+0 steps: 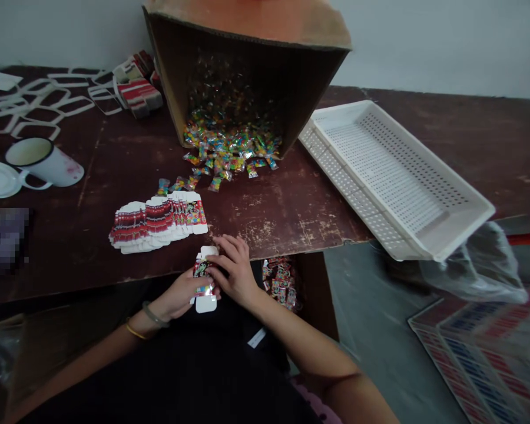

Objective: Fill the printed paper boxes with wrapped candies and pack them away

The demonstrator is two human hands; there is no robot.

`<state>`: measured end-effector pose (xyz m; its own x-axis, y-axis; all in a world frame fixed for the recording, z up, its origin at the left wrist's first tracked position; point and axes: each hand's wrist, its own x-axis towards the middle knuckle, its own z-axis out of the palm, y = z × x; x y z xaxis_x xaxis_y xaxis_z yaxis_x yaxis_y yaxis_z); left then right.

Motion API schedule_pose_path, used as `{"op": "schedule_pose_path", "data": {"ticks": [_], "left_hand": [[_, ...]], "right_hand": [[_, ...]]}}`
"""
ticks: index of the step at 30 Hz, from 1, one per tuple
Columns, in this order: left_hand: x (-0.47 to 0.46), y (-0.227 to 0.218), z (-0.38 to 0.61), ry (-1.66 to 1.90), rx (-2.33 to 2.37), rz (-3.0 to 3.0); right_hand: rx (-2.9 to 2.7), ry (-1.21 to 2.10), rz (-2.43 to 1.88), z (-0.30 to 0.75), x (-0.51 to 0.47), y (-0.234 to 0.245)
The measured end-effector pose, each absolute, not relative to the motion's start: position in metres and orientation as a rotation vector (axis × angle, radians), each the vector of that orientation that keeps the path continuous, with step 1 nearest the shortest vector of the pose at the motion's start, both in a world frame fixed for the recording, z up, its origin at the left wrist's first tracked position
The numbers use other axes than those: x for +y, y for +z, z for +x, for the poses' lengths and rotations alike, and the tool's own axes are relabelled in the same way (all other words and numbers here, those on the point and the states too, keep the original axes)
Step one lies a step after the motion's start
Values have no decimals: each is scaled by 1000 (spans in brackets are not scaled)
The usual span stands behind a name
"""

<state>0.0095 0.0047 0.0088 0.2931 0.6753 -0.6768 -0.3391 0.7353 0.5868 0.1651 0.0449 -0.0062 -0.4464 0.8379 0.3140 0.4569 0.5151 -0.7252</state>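
Small carton (202, 271): colourful printed front, white flaps, lettering too small to read; held just off the table (269, 227) edge
Left hand (185, 292): gripping the carton
Right hand (233, 270): touching it, grip unclear

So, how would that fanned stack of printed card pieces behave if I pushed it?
The fanned stack would probably spread rather than move as one block, since its pieces overlap with no visible band. They look like thin card, so each is likely light and slightly bendy. The glossy print may make them slippery.
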Motion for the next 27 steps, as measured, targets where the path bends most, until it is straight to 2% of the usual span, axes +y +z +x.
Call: {"op": "schedule_pose_path", "data": {"ticks": [6, 10, 12, 16, 20, 23, 27], "left_hand": [[2, 10, 10, 640, 1109, 544], [12, 23, 1, 371, 838, 774], [17, 21, -1, 295, 836, 845], [12, 2, 3, 546, 1271, 1008], [-5, -3, 9, 752, 1329, 1032], [-18, 4, 5, 863, 1269, 1089], [-36, 4, -9, 798, 1235, 1244]], "right_hand": [[-2130, 1220, -1001, 175, 56, 7], [-2158, 1690, -663, 190, 69, 23], [-2071, 1812, -594, 194, 69, 28], [-1824, 1661, -927, 196, 54, 23], [-1510, 1633, -1138, 194, 24, 12], [-1089, 1896, -1088, 194, 5, 3], [-542, 2362, -910, 196, -6, -8]]}}
